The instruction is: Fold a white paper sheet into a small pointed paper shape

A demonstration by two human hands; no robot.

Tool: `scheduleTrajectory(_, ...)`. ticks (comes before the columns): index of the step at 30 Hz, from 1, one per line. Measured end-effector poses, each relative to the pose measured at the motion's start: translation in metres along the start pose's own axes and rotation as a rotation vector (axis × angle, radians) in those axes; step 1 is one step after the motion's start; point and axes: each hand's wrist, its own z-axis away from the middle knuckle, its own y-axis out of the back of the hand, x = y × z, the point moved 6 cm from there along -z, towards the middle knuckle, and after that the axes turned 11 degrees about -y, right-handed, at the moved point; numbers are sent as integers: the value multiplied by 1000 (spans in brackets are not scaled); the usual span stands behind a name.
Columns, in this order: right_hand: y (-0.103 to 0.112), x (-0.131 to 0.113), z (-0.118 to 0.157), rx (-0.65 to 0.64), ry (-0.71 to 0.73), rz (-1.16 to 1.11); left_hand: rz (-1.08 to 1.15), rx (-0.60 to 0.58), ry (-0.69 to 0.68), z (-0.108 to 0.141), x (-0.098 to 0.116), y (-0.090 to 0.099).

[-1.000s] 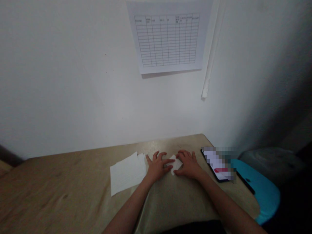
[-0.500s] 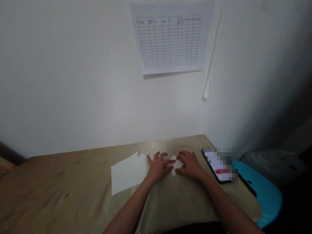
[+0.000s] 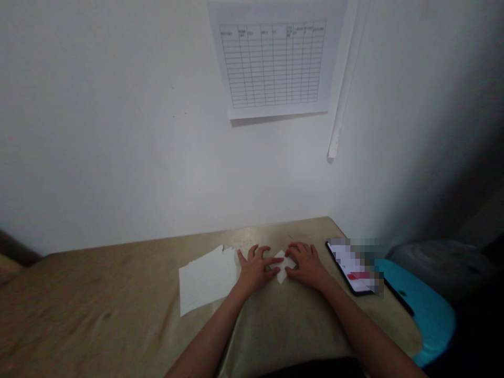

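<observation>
A small piece of folded white paper [image 3: 281, 272], roughly diamond-shaped, lies on the tabletop between my hands. My left hand [image 3: 255, 269] holds it down from the left, with thumb and index finger stretched onto it and the other fingers spread over the table. From the right, my right hand [image 3: 306, 265] holds the same paper, its thumb and index finger bent at the paper's edge. Parts of the paper are hidden under the fingers. Just left of my left hand rests a larger white sheet [image 3: 207, 283] with a torn upper edge.
Toward the right edge of the brown table [image 3: 118, 294] lies a phone [image 3: 354, 270] with its screen lit and partly pixelated. A blue stool seat [image 3: 433, 310] stands beyond that edge. On the white wall behind hangs a printed table sheet [image 3: 275, 68].
My right thumb has shifted slightly to the right along the folded paper. The left hand and both papers look unchanged.
</observation>
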Motion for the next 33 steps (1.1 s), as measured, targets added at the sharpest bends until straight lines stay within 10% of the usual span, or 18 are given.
scheduleTrajectory(33,0,8,-13,76,34,27,7,6,-4,-2,-3,-3)
